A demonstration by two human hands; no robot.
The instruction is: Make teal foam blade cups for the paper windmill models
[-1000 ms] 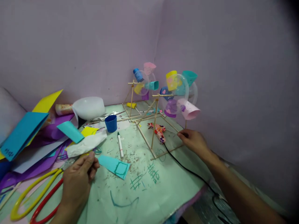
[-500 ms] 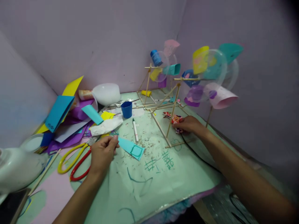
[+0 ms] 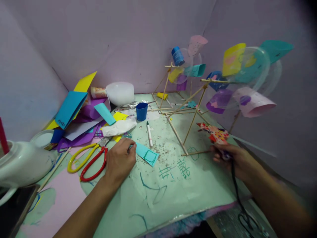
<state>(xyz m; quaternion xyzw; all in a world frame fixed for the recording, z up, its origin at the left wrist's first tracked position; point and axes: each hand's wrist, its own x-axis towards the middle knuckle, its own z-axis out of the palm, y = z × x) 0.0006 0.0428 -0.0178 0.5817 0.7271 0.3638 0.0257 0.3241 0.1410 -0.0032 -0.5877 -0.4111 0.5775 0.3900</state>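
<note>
My right hand (image 3: 231, 158) grips a glue gun (image 3: 216, 132) with a red, white and orange floral pattern, held up off the table, its nozzle pointing left. A black cord (image 3: 235, 188) hangs from its handle, and a clear glue stick juts from its back. My left hand (image 3: 121, 157) is closed, its fingers curled down on the table at the near end of a light-blue paper strip (image 3: 148, 155) with a green outline drawn on it. Whatever those fingers hold is hidden. Scissors (image 3: 92, 165) with one yellow and one red handle lie just left of that hand.
Two stick frames with wheels of coloured paper cups stand at right; the nearer frame (image 3: 193, 119) is beside the glue gun. A blue paper cup (image 3: 141, 111) and a marker (image 3: 150, 134) are mid-table. Paper scraps (image 3: 71, 109), a white bottle (image 3: 120, 93) and a white jug (image 3: 27, 162) crowd the left.
My right hand has lifted the glue gun up from the table by the near frame and brought it nearer. My left hand has turned knuckles-up beside the strip. The view has shifted left.
</note>
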